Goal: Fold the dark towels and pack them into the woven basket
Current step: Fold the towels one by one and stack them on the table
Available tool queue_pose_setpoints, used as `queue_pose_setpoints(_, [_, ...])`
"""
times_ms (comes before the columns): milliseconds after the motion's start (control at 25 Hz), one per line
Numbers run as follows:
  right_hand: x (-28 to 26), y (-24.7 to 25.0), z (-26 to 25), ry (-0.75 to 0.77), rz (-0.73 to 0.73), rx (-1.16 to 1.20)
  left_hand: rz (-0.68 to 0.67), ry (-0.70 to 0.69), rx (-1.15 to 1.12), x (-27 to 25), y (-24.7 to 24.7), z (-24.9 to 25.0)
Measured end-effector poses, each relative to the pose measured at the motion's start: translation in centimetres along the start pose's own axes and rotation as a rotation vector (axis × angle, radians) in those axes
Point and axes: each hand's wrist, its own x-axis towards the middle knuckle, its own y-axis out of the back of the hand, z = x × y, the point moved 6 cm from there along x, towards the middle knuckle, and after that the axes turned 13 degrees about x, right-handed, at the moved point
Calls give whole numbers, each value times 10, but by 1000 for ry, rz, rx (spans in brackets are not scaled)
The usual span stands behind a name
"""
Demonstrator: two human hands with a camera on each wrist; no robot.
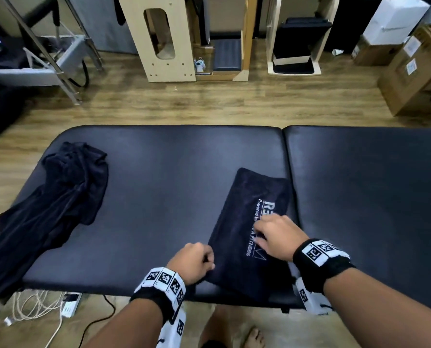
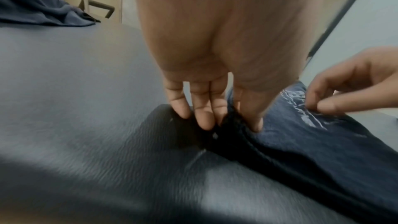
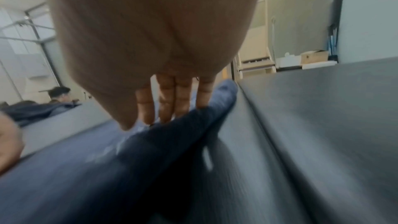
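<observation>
A black padded worktop (image 1: 159, 187) fills the head view. A folded dark towel (image 1: 249, 222) lies near its front edge, just left of the seam between the two pads, running slantwise from the front edge toward the far side. White lettering on the towel is partly covered by the right hand (image 1: 277, 237), so only fragments can be read.

The left hand (image 1: 194, 262) is at the towel's left edge near the front of the worktop. In the left wrist view its fingers (image 2: 204, 117) and thumb pinch a dark fold of that edge; the grip is closed on the cloth. The fold itself is in shadow and blurred.

The right hand lies on top of the towel, close to its right side. In the right wrist view its fingers (image 3: 168, 101) are straight and pressed flat to the cloth, holding nothing. That view is smeared by motion, and the towel's near end is hard to make out.

A second dark towel (image 1: 56, 204), crumpled, sits at the worktop's left end and hangs over its front left corner. No basket is in view.
</observation>
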Motion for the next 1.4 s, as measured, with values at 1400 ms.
queue_pose_setpoints(1400, [34, 94, 101, -608, 326, 641, 241, -88, -315, 168, 176, 80])
